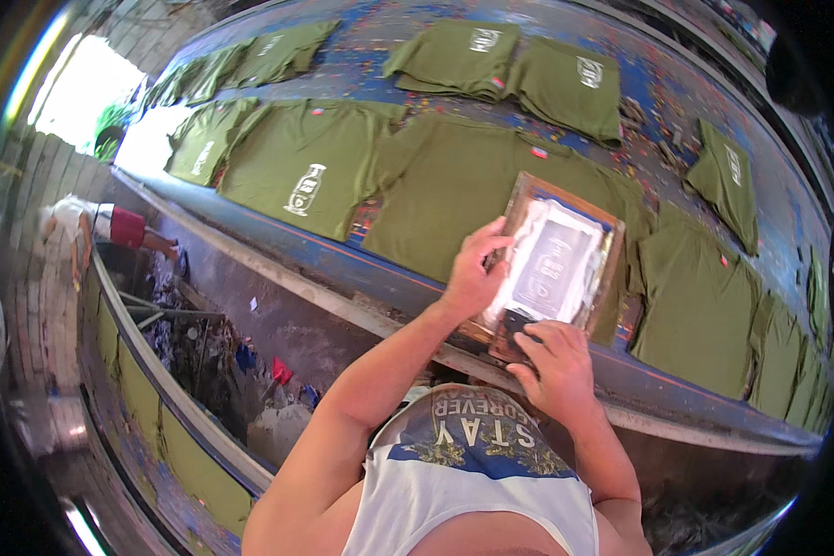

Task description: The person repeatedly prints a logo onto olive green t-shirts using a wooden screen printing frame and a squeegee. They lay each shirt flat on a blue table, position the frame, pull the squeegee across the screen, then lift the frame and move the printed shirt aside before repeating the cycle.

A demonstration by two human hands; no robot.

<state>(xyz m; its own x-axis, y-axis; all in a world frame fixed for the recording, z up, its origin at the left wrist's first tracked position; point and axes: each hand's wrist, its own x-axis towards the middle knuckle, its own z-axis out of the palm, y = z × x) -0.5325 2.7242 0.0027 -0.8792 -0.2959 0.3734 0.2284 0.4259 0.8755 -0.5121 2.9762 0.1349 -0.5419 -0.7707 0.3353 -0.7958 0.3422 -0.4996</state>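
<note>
A wooden screen-printing frame [601, 275] with a white-smeared mesh and a pale bottle-shaped design lies over a plain olive T-shirt [431, 195] on the long sloping table. My left hand [481, 269] grips the frame’s left side, fingers bent over its edge. At the frame’s near end, my right hand [554, 364] has its fingers on a dark squeegee [517, 324], partly hidden under them. To the left lies an olive shirt [269, 167] with a white bottle print; another shirt [690, 315] lies at the right.
More printed olive shirts [565, 83] lie along the table’s far side, among colourful specks. A metal rail [250, 255] borders the near edge. A person [116, 222] stands beside a second rail at the left, above a littered floor [287, 417]. Olive fabric [199, 468] covers the neighbouring table at lower left.
</note>
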